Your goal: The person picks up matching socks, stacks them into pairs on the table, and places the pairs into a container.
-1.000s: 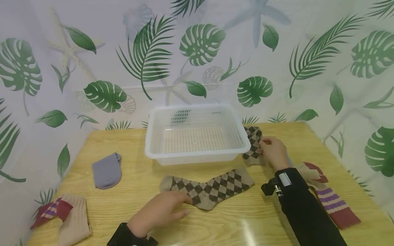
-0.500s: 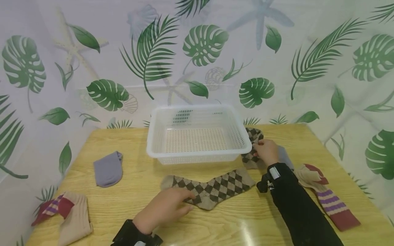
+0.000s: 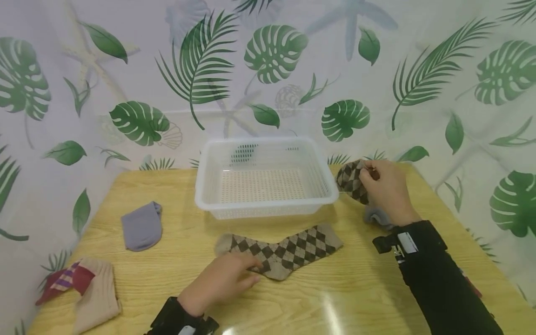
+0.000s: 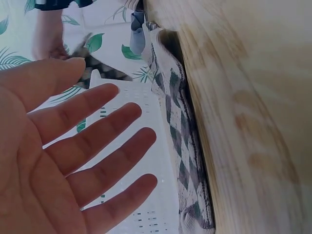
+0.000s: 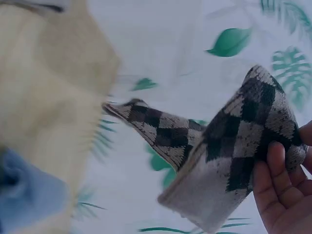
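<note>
A brown-and-beige argyle sock (image 3: 349,179) hangs bent from my right hand (image 3: 387,188), to the right of the basket. In the right wrist view, thumb and fingers pinch this sock (image 5: 243,131) at one side, and its free parts droop away from the hand. A matching argyle sock (image 3: 293,251) lies stretched out on the table in front of the basket. My left hand (image 3: 222,281) is at its left half, overlapping it in the head view. The left wrist view shows this left hand (image 4: 83,146) with fingers spread and holding nothing.
A white perforated plastic basket (image 3: 268,208) stands at the table's back. One grey-lavender sock (image 3: 142,228) lies left; another (image 3: 377,217) is below my right hand. A beige sock with maroon and purple stripes (image 3: 98,291) rests front left. My right sleeve hides most of a maroon one.
My right hand has picked the second argyle sock up off the table beside the basket and drawn it rightward. The left hand stays by the other argyle sock.
</note>
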### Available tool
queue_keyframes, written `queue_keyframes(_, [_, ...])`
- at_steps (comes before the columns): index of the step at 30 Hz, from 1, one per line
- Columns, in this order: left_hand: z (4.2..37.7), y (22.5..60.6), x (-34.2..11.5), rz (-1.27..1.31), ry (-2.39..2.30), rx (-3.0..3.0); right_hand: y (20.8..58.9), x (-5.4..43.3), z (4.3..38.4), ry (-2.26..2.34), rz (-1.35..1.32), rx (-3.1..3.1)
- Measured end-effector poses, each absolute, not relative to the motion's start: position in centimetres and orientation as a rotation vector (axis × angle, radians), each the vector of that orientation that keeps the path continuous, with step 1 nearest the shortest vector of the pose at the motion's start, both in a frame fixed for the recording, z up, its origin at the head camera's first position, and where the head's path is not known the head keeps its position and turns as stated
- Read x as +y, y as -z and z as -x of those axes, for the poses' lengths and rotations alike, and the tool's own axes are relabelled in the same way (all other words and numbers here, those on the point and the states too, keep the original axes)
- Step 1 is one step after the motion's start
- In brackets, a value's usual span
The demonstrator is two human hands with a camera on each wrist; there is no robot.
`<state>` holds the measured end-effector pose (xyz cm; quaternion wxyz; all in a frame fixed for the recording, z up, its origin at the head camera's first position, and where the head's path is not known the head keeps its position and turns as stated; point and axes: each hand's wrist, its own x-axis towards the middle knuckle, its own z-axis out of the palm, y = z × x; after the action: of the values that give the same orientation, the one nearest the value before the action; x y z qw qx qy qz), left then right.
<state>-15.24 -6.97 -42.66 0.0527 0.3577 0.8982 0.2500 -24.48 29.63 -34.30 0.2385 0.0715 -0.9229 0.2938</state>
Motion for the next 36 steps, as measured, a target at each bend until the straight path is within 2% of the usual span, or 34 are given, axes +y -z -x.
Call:
queue_keyframes(9, [15.4, 42.5, -6.7, -1.002, -0.865, 2.758, 29.1, 26.9, 20.6, -0.614, -0.576, -2.223])
queue_keyframes(14, [15.9, 42.7, -6.3, -0.856, -1.195, 2.62, 27.8, 25.2, 18.7, -0.646, -0.733, -2.159])
queue_keyframes(21, [16.4, 42.3, -5.3, -0.604, -1.766, 2.176, 28.3, 22.8, 16.9, -0.743, -0.916, -2.187])
queue_keyframes(31, [16.6, 42.4, -5.9, -0.692, -1.812, 2.167, 29.5, 22.1, 16.7, -0.752, -0.967, -2.3])
queue_keyframes(36, [16.6, 42.3, -7.6, -0.602, -1.916, 2.087, 30.3, 23.0, 17.0, -0.696, -0.927, -2.409])
